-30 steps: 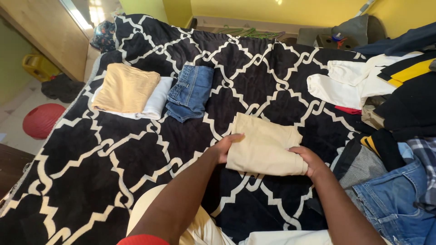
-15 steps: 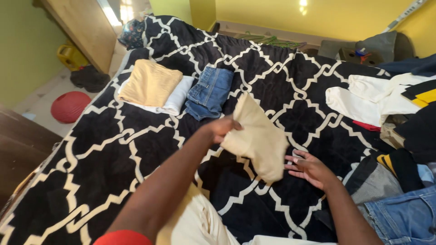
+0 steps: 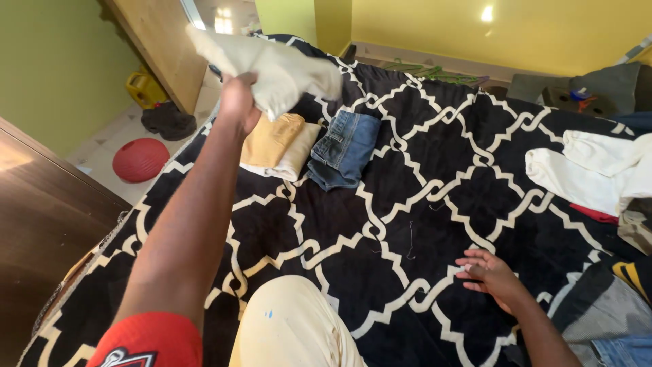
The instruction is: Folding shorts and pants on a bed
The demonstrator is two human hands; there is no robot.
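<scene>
Left hand (image 3: 239, 102) grips a folded cream garment (image 3: 272, 64), lifted at the far left above a tan folded garment (image 3: 272, 138) on the bed (image 3: 421, 224). Folded denim shorts (image 3: 345, 148) lie just right of that one. I see the right hand (image 3: 490, 273) released, fingers spread flat on the black-and-white bedspread, near right.

Motion-blurred cream garment (image 3: 272, 64), jeans (image 3: 621, 350) seemingly edge-cropped

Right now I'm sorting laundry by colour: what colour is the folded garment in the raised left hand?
Pale cream; the folded garment in the left hand shows best in the head view.
</scene>
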